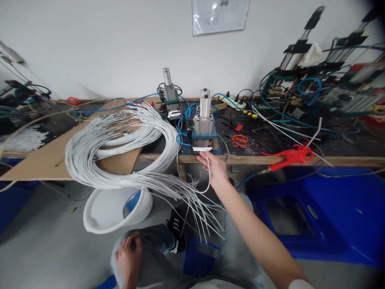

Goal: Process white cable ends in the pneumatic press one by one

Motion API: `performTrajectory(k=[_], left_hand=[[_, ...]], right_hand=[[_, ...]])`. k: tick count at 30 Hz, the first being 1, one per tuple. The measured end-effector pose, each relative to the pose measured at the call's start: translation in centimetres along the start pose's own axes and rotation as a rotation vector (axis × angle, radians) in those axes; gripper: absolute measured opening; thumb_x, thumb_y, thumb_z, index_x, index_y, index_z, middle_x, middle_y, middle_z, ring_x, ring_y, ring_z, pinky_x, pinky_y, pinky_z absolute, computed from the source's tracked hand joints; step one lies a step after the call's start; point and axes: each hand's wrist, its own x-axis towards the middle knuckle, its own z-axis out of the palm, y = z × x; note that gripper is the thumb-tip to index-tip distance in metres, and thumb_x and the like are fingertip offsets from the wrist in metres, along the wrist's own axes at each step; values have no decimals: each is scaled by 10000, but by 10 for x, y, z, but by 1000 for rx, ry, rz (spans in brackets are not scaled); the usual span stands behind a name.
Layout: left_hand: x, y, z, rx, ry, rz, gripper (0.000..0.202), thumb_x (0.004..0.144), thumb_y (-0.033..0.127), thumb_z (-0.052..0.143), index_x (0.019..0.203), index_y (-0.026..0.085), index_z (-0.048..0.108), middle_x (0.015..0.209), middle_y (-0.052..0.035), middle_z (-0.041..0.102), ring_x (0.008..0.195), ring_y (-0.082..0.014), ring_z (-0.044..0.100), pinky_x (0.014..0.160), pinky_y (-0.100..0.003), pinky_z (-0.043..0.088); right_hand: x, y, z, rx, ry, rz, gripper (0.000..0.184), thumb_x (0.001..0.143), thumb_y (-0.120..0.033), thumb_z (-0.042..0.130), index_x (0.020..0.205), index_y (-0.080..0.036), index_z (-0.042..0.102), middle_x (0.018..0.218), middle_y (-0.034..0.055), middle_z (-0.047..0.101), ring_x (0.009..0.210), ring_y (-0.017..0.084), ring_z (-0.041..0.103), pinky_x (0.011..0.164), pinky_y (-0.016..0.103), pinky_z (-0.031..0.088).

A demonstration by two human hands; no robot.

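My right hand (213,165) reaches to the front of a small pneumatic press (205,120) at the table's edge. Its fingers are closed on the end of a white cable (207,182), just under the white strip at the press's base. That cable runs back to a large coiled bundle of white cables (86,160), whose loose ends hang over the edge beside my forearm. My left hand (129,257) rests on my knee with fingers curled toward the thumb; a dark spot shows between them, and whether anything is held is unclear.
A second press (170,96) stands behind. Orange-handled scissors (240,140) and a red air gun (291,156) lie to the right. Cardboard (39,164) lies under the bundle, and a white bucket (90,212) stands below. Blue plastic bins (345,208) fill the lower right.
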Motion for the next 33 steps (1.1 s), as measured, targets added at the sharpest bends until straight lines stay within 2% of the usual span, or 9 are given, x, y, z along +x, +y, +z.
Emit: performTrajectory(k=[21, 33], left_hand=[[-1, -5, 4, -1, 21, 29, 349, 918, 341, 418, 1077, 202, 696, 1120, -67, 696, 1091, -252, 608, 905, -383, 392], [0, -1, 0, -12, 0, 9, 363, 907, 347, 411, 1067, 205, 705, 1118, -71, 699, 1098, -257, 610, 932, -397, 396]], right_hand=[[0, -1, 1, 2, -2, 6, 132, 830, -272, 649, 783, -169, 718, 1042, 72, 760, 911, 201, 740, 555, 230, 376], [-3, 1, -2, 17, -24, -2, 138, 790, -303, 688, 804, -167, 705, 1006, 71, 766, 914, 207, 737, 623, 247, 395]])
